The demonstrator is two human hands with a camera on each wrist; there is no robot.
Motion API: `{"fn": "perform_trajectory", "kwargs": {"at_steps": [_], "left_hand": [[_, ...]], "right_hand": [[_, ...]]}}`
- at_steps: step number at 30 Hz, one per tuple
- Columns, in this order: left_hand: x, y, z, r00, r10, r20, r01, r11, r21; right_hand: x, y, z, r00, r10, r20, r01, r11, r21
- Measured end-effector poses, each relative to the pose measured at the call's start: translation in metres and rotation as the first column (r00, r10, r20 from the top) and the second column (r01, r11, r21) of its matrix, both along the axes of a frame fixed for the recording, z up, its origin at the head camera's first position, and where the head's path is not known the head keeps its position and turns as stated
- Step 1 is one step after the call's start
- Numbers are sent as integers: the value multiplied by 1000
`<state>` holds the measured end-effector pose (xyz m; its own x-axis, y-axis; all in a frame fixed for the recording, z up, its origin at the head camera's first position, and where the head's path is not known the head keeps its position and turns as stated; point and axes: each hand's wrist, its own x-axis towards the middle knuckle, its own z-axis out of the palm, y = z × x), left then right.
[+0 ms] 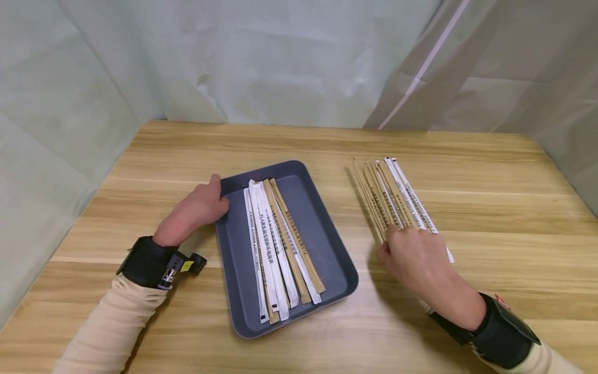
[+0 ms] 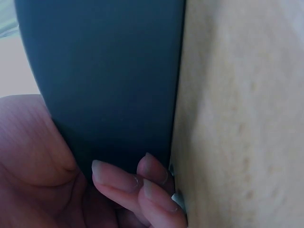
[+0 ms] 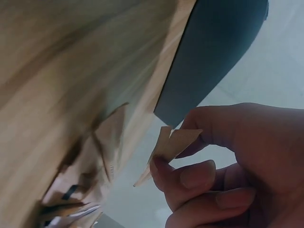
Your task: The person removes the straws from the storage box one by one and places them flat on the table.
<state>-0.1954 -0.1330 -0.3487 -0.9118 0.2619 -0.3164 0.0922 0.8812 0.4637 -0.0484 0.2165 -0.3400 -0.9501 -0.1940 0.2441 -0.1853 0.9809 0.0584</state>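
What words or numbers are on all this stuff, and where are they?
Paper packets in the tray: maybe "PLA"; the rest is too small and blurred.
Other packets on the table: printed lines, too small to read.
Yellow tag by the left wrist strap: any marks are too small.

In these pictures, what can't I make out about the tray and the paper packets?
Head view: near ends of some loose packets, covered by the right hand.
Head view: some lettering on the packets in the tray, too small to read.
Left wrist view: the tray's inside, hidden behind its outer wall.
Right wrist view: the loose packets at lower left, cut off by the bottom edge.
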Motion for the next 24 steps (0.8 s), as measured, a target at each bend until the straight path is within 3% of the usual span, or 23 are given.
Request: {"fn": "perform_trajectory", "kwargs": {"at_steps": [13, 24], "left_hand": [[0, 1, 0, 1000, 12, 11, -12, 1000, -3], [0, 0, 0, 1000, 15, 11, -15, 1000, 6]], "right_hand": [[-6, 7, -6, 1000, 1, -23, 0, 1000, 26], [-7, 8, -4, 995, -60, 80, 57, 998, 39]]}}
